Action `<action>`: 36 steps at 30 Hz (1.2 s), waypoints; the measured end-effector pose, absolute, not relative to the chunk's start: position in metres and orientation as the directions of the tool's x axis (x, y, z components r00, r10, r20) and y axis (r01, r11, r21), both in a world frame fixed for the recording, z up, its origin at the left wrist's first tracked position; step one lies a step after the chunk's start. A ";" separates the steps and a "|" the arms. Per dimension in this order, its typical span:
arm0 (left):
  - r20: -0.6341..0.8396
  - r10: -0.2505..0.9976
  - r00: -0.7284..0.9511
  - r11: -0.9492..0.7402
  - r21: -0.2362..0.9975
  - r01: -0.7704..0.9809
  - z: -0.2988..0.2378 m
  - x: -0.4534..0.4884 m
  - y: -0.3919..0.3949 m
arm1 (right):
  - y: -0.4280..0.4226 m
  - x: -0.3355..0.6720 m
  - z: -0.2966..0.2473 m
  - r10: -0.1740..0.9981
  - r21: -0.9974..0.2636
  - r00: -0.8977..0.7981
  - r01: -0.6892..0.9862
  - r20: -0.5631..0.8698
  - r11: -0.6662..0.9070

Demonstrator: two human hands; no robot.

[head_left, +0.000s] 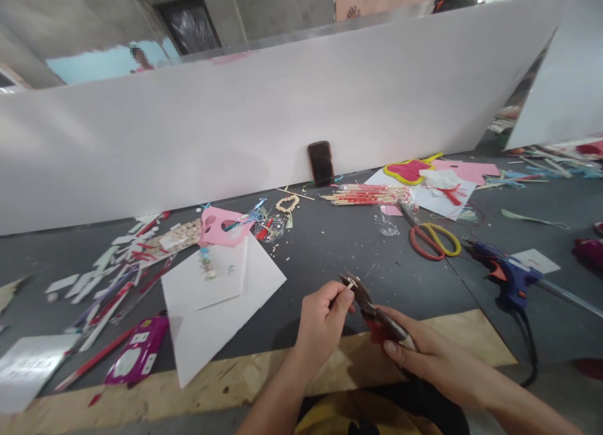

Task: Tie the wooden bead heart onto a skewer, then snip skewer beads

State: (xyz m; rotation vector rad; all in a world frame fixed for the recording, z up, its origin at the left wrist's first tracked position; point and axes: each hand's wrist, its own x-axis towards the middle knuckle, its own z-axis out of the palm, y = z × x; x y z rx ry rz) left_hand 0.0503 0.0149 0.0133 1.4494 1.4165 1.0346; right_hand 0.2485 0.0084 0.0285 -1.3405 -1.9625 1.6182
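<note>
Near the front edge of the dark table, my right hand (424,350) is wrapped round the handles of a pair of pliers (382,322). The jaws point up and left, toward my left fingertips. My left hand (325,316) pinches a short pale stick (350,285), whose end lies at the jaws. Whether the jaws touch or bite the stick is too small to tell. Small pale bits (276,250) are scattered on the table beyond my left hand.
Scissors (426,240) and a blue glue gun (506,275) with its cord lie to the right. Beyond are a bundle of red-and-pale sticks (362,194) and a phone (321,163) leaning on the white panel (235,127). White sheets (188,303) and a purple packet (136,350) lie left.
</note>
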 end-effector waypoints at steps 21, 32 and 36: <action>-0.133 0.991 -0.024 0.132 0.990 -0.058 -0.004 0.041 0.023 | -0.001 0.278 0.018 0.757 -0.844 -0.440 0.003 -0.483 -0.536; -0.232 0.972 0.035 0.234 0.968 -0.092 -0.016 0.041 0.019 | 0.047 0.306 0.016 0.971 -0.321 -0.239 0.918 0.022 0.233; -0.229 0.972 0.057 0.233 0.970 -0.074 -0.011 0.044 0.016 | 0.053 0.301 -0.004 0.988 0.061 -0.148 0.987 0.042 0.146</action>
